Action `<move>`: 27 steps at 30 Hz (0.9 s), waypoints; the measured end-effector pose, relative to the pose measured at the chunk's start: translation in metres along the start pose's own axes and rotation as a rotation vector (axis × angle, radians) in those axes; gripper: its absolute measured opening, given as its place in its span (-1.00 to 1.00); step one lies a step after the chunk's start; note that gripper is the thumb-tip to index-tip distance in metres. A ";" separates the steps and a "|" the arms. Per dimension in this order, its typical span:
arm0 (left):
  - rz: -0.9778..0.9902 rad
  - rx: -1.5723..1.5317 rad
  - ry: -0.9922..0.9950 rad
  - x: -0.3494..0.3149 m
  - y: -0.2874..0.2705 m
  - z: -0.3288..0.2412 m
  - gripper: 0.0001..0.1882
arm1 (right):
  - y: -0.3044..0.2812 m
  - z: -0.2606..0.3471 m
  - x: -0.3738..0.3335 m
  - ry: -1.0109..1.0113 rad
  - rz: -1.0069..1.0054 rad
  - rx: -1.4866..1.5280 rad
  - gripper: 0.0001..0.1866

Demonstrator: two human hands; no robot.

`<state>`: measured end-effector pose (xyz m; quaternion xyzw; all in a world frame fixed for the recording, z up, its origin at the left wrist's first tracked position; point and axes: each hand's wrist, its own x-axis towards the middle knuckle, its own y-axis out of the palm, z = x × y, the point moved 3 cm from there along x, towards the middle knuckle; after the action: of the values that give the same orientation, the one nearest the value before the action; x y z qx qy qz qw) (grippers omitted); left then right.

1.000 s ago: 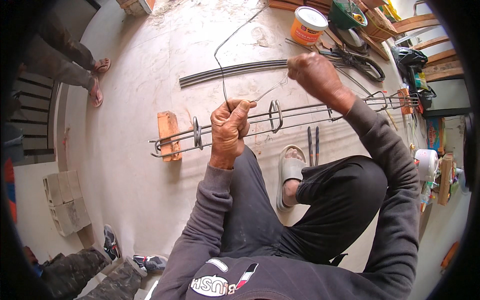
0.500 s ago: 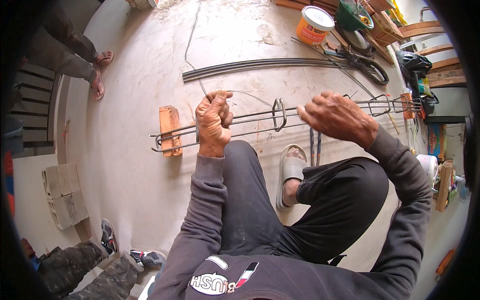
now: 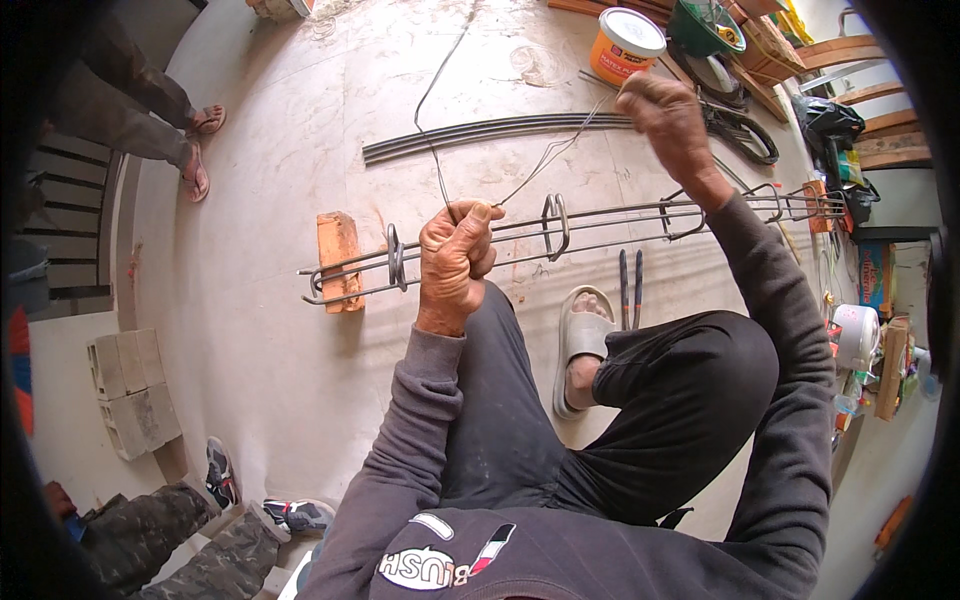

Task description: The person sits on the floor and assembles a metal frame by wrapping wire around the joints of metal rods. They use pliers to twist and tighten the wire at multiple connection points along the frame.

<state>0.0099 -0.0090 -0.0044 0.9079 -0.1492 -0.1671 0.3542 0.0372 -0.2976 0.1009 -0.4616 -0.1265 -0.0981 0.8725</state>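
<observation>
My left hand (image 3: 458,262) is closed, pinching thin bendable wire (image 3: 548,157) above the near end of a rebar cage (image 3: 500,232). One strand of wire runs from this hand up over the floor; another bends to the right. My right hand (image 3: 672,128) is raised beyond the cage, slightly blurred, with curled fingers at the wire's far end. The long, narrow cage has several rectangular stirrups (image 3: 556,228) around its bars. Its left end lies on an orange brick (image 3: 340,262). Two dark tool handles (image 3: 631,290) stick out beside my sandalled foot (image 3: 585,350).
Several loose steel bars (image 3: 500,135) lie behind the cage. A lidded orange-and-white bucket (image 3: 627,45), a green basin (image 3: 705,28) and timber stand at the back right. Another brick (image 3: 818,205) is under the cage's right end. Other people's feet (image 3: 197,170) show at left; grey blocks (image 3: 130,390) stand there.
My right hand has moved up and away from the cage, and the wire now stretches toward it. My left hand has shifted slightly right and down, uncovering the left stirrups.
</observation>
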 end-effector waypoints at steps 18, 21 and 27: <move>0.041 0.050 0.021 0.010 0.017 0.021 -0.78 | 0.036 0.061 -0.032 0.125 0.274 0.549 -0.80; 0.025 0.064 0.019 0.014 0.026 0.028 -0.77 | 0.057 0.053 -0.042 0.294 0.201 0.700 -0.79; -0.023 0.028 0.001 0.013 0.031 0.051 -0.81 | 0.076 0.039 -0.052 0.667 0.169 0.961 -0.76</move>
<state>-0.0038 -0.0664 -0.0205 0.9146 -0.1411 -0.1686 0.3395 0.0044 -0.2204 0.0470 0.0327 0.1615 -0.0999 0.9813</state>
